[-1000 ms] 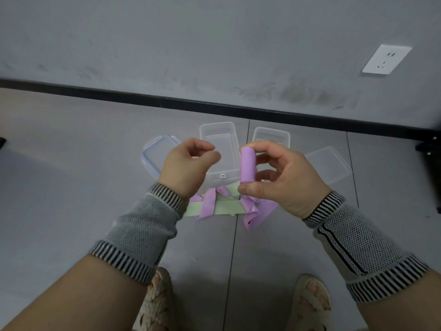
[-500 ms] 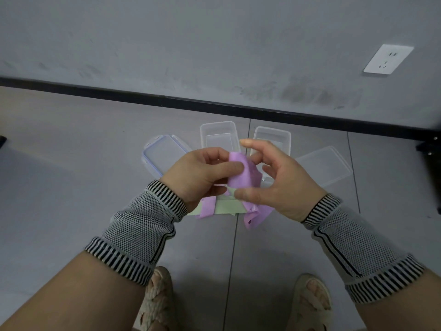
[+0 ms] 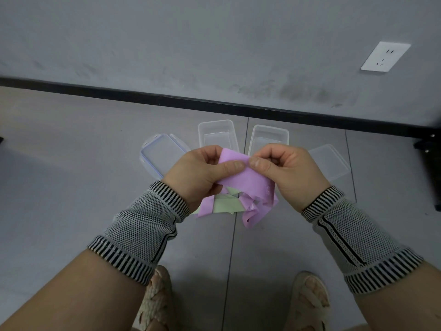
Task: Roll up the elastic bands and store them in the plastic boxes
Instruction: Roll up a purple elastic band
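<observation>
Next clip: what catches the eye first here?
Both hands, left and right, pinch a purple band at mid-frame, above a purple and green heap on the floor. Behind stand two open clear boxes, a lid on either side.

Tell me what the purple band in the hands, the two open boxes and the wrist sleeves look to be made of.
Purple band: thin matte sheet, likely latex or rubber, since it drapes and creases limply. Open boxes: clear, lightly glossy rigid plastic; the floor shows through. Wrist sleeves: knitted fabric, with visible mesh weave and striped ribbed cuffs.
</observation>
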A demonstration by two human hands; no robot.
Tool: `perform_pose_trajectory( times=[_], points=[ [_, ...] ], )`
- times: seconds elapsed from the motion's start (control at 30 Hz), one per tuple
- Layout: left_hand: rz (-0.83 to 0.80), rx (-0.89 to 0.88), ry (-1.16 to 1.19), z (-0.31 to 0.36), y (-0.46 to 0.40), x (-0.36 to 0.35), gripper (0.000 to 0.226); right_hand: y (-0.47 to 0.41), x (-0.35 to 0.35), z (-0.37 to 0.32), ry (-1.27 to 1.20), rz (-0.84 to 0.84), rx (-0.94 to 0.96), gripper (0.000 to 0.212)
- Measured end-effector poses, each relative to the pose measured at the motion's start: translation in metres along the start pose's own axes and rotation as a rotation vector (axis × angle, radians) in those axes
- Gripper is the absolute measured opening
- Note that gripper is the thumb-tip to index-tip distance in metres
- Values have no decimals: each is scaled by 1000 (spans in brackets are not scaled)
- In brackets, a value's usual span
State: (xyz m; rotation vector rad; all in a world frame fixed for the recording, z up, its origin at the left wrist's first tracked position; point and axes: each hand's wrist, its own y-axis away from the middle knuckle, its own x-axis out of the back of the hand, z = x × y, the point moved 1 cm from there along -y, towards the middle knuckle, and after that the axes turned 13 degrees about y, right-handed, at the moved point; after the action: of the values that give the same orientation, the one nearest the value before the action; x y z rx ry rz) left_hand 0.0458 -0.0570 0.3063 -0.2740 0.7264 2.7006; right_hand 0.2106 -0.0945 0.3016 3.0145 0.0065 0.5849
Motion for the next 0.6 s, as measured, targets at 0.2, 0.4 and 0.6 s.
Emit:
perform_pose_trajectory(
  times=[0.2,0.4,0.6],
  points=[
    [-2,82,201,2,0,0,13,-1,2,7,65,10,-36,16],
    [20,21,141,4,-2,6,6,-2,2,6,58,37,-39,15],
    [137,-91,59,2,-5,9,17,1,1,-3,93,12,25,22]
  ],
)
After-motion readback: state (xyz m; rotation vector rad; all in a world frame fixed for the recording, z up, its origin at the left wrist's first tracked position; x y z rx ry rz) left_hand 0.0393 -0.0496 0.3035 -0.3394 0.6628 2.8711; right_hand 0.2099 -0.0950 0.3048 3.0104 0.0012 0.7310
